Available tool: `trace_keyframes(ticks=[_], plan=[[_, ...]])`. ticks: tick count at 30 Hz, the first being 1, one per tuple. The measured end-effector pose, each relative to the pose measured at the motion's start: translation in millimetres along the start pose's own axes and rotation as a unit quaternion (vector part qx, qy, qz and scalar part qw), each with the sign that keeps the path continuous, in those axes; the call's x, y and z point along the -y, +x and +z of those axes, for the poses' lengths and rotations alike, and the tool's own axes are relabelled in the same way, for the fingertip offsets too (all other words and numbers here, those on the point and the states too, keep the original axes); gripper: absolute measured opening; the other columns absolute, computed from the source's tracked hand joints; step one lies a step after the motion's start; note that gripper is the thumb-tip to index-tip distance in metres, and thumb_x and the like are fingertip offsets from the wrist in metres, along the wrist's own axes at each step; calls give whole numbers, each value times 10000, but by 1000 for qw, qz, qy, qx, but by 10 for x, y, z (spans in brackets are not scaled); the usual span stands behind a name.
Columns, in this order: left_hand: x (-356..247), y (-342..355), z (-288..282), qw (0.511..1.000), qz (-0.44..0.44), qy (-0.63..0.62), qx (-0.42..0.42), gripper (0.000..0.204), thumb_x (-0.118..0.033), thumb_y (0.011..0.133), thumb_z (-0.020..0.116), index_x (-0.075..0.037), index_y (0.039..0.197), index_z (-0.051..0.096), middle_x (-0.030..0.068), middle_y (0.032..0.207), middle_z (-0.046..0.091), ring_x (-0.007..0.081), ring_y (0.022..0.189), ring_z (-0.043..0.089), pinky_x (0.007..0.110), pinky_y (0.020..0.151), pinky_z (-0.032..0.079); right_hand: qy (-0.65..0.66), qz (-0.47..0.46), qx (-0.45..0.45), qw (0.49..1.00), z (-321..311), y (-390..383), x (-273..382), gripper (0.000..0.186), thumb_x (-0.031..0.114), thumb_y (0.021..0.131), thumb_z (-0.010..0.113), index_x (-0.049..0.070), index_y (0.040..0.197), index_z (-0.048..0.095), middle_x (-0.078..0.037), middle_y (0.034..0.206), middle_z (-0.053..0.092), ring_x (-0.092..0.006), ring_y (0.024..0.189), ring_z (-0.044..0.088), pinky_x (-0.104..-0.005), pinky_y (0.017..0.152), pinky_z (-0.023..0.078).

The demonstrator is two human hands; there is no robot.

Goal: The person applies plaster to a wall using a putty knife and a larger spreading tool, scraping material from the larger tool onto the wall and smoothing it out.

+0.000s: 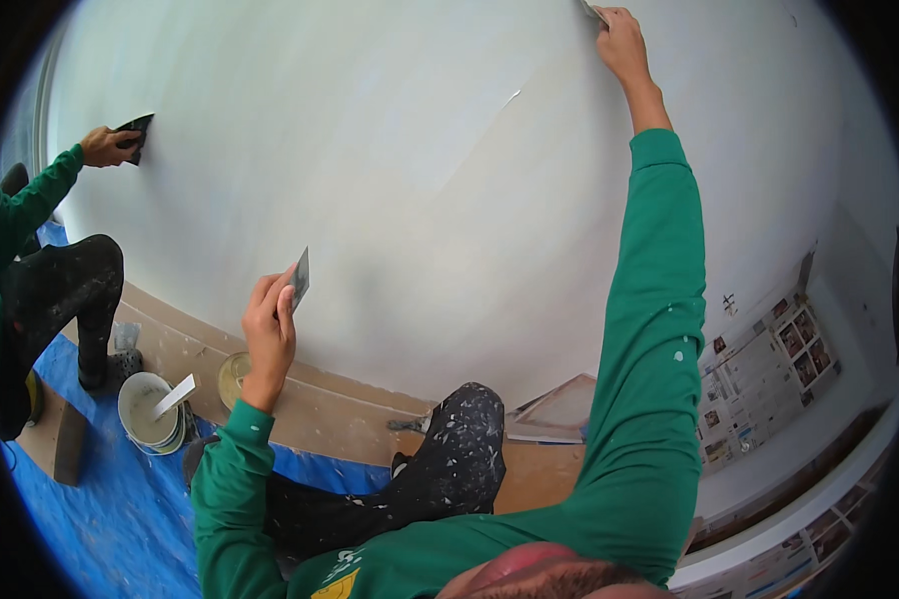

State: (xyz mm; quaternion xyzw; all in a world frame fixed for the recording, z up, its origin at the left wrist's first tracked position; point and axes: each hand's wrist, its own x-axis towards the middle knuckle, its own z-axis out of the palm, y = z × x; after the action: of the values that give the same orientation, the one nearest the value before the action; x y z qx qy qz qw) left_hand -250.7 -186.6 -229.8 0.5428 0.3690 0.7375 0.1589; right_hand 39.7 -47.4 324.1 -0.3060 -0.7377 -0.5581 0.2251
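My left hand (270,329) is closed around a putty knife (301,280), its thin grey blade pointing up, in front of the pale wall (400,200). Raised high at the top right, my right hand (625,48) grips another flat scraper (592,12), which is partly cut off by the picture's edge and lies at the wall. Between the hands, a short white streak of filler (511,98) stands out on the wall. Both my forearms are in green sleeves.
At left, a co-worker's hand (102,148) presses a black spatula (139,138) to the wall. On the blue sheet (120,519) stand a white bucket (127,404) with a stick (176,396) and a block-like box (58,439). A scraper (406,425) lies near my knee; newspaper (754,394) is at right.
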Motion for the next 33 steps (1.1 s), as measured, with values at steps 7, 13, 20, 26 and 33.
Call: trace_keyframes(ticks=[7, 13, 20, 26, 33], plan=[[117, 3, 64, 999, -35, -17, -1, 280, -152, 1045, 480, 5, 1176, 671, 126, 980, 635, 227, 804, 593, 300, 716, 476, 4, 42, -11, 999, 247, -487, 538, 424, -90, 723, 467, -1, 1086, 669, -219, 1030, 619, -411, 999, 570, -462, 921, 474], [236, -38, 102, 999, -41, -15, -15, 280, -156, 1050, 477, 9, 1164, 672, 125, 971, 637, 219, 792, 585, 302, 713, 474, 13, 86, 25, 996, 690, -1328, 1143, 437, 7, 762, 599, 29, 1194, 663, -103, 1161, 603, -315, 1088, 557, -417, 880, 487], [263, -36, 113, 998, -49, -7, -25, 326, -182, 1059, 450, 61, 1114, 661, 140, 978, 640, 194, 819, 571, 284, 735, 453, 59, 149, 60, 985, 1009, -2134, 2094, 474, -3, 745, 608, 17, 1219, 634, -95, 1175, 573, -322, 1102, 521, -457, 891, 450], [305, -34, 95, 999, -42, 10, -30, 282, -172, 1049, 492, 22, 1130, 680, 126, 979, 654, 213, 779, 589, 300, 690, 467, 84, 194, 94, 973, 1124, -2691, 2696, 484, -1, 741, 629, 3, 1225, 613, -110, 1186, 563, -323, 1117, 516, -464, 904, 429], [294, -32, 56, 998, -44, 5, -51, 333, -203, 1061, 465, 62, 1089, 664, 105, 957, 624, 151, 750, 509, 276, 667, 415, 122, 237, 146, 953, 1235, -3270, 3393, 542, -7, 718, 650, 10, 1256, 588, -114, 1213, 547, -322, 1134, 503, -461, 916, 420]])
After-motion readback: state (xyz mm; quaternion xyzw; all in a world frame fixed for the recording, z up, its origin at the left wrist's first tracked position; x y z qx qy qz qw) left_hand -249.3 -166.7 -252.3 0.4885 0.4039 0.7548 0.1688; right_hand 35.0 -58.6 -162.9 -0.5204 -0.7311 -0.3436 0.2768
